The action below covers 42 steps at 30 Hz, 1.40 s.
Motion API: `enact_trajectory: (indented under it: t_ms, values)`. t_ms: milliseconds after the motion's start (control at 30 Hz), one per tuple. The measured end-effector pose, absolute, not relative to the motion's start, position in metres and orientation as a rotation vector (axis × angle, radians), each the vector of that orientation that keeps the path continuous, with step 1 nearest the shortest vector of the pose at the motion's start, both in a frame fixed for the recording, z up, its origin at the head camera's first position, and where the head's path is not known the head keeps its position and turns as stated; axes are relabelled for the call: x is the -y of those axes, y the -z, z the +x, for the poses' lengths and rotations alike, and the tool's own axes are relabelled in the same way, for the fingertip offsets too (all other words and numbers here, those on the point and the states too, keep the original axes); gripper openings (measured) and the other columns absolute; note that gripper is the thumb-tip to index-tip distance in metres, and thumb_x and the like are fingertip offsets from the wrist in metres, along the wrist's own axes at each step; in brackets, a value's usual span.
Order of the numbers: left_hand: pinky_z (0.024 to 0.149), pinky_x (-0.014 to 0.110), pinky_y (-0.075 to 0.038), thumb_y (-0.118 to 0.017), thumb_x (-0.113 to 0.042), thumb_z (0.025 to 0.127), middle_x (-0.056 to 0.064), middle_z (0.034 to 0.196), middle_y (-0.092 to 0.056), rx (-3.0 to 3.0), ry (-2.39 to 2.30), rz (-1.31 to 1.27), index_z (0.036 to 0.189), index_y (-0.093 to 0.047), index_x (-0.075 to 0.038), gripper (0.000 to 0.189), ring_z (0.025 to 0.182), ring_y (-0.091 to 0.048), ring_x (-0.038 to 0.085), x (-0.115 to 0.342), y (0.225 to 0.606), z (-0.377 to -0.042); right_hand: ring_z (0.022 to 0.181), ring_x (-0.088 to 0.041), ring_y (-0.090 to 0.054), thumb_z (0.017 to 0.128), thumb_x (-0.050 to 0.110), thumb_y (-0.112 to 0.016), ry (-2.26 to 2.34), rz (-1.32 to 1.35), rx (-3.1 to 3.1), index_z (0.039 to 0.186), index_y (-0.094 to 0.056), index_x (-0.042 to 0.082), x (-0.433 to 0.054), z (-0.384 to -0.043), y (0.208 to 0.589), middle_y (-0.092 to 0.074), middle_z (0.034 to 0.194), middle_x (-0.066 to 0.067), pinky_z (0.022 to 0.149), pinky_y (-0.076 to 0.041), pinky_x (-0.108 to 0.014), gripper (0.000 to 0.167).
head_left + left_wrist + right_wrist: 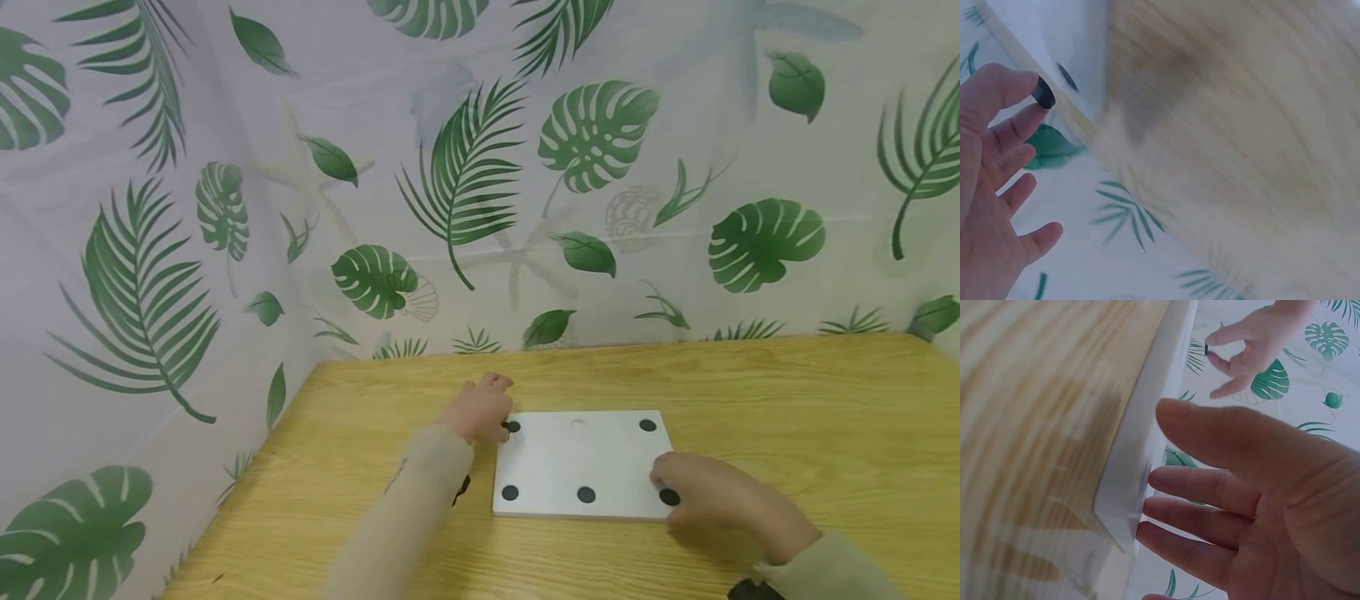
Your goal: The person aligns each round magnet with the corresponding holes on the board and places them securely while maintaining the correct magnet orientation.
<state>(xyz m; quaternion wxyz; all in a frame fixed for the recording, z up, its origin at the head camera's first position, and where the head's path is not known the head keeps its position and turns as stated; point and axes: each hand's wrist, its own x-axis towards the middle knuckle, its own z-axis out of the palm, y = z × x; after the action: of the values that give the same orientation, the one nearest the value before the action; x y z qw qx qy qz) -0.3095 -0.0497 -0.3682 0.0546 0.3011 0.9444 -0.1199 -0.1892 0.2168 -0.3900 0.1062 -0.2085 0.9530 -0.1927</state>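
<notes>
A white rectangular board (pixel 577 462) lies flat on the wooden table, with several black discs near its edges. At the board's far left corner, my left hand (pixel 480 410) pinches a small black disc (pixel 1045 94) between thumb and index finger; the other fingers spread loosely. My right hand (pixel 712 492) is at the board's right side, its fingertips against or very near the board's edge, thumb apart from the fingers. Beside those fingers, at the near right corner, is another black disc (pixel 670 497). A faint round mark (pixel 578 422) shows at the middle of the far edge.
Wood-grain tabletop (pixel 360 517) surrounds the board. Behind and to the left hangs a pale cloth (pixel 465 250) printed with green leaves, meeting the table's far edge. A tiny dark mark (pixel 217 577) is on the table at the near left.
</notes>
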Motion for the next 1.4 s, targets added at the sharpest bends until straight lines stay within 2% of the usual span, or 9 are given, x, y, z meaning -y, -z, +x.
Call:
enact_trajectory:
  t_ms: [233,367,467,700,1133,1267,1400]
  values:
    - [0.099,0.047,-0.025,-0.063,-0.025,0.081,0.0,0.137,-0.034,-2.855,0.412,0.982,0.063,-0.059,-0.018,0.02,0.128,-0.022,0.021,0.007,0.367,-0.306,0.085,-0.024,-0.052,0.062,0.012,-0.076,0.572,-0.631,-2.807,0.096,-0.059,-0.004,-0.217,-0.188,0.389,-0.057,0.097,-0.009,0.078,-0.042,-0.044,0.04]
    - [0.099,0.046,-0.026,-0.064,-0.026,0.08,-0.001,0.136,-0.035,-2.865,0.436,1.028,0.077,-0.066,-0.018,0.009,0.127,-0.023,0.019,-0.013,0.366,-0.304,0.09,-0.028,-0.053,0.064,0.012,-0.076,0.559,-0.646,-2.803,0.097,-0.059,-0.004,-0.218,-0.188,0.388,-0.057,0.1,-0.011,0.08,-0.042,-0.044,0.041]
    - [0.097,0.044,-0.029,-0.065,-0.028,0.079,-0.001,0.135,-0.037,-2.879,0.483,1.076,0.086,-0.068,-0.019,0.012,0.126,-0.025,0.019,-0.023,0.366,-0.301,0.091,-0.03,-0.053,0.064,0.012,-0.076,0.554,-0.646,-2.802,0.097,-0.059,-0.004,-0.218,-0.188,0.389,-0.057,0.1,-0.012,0.081,-0.042,-0.045,0.041]
    - [0.099,0.044,-0.027,-0.065,-0.028,0.08,-0.002,0.135,-0.036,-2.881,0.49,1.125,0.081,-0.066,-0.021,0.008,0.126,-0.024,0.018,-0.038,0.366,-0.3,0.09,-0.028,-0.053,0.064,0.011,-0.076,0.568,-0.594,-2.793,0.097,-0.059,-0.003,-0.217,-0.189,0.39,-0.058,0.099,-0.011,0.081,-0.042,-0.045,0.04]
    - [0.099,0.045,-0.026,-0.068,-0.028,0.078,0.001,0.136,-0.034,-2.945,0.434,1.074,0.094,-0.066,-0.02,0.019,0.127,-0.024,0.02,-0.035,0.376,-0.313,0.091,-0.027,-0.053,0.063,0.012,-0.076,0.562,-0.562,-2.795,0.098,-0.059,-0.002,-0.217,-0.189,0.39,-0.057,0.101,-0.01,0.083,-0.041,-0.045,0.041]
    - [0.094,0.044,-0.033,-0.066,-0.029,0.078,0.002,0.132,-0.04,-2.95,0.491,1.008,0.093,-0.067,-0.02,0.017,0.123,-0.031,0.02,-0.024,0.377,-0.314,0.091,-0.027,-0.053,0.063,0.011,-0.076,0.561,-0.575,-2.809,0.098,-0.059,-0.003,-0.218,-0.188,0.391,-0.057,0.101,-0.011,0.082,-0.041,-0.045,0.042]
    - [0.09,0.043,-0.037,-0.063,-0.03,0.08,0.001,0.12,-0.05,-2.928,0.494,0.874,0.095,-0.067,-0.02,0.019,0.112,-0.042,0.019,-0.01,0.381,-0.313,0.086,-0.024,-0.052,0.062,0.009,-0.075,0.569,-0.589,-2.805,0.098,-0.058,-0.003,-0.219,-0.188,0.39,-0.057,0.099,-0.01,0.08,-0.042,-0.044,0.041]
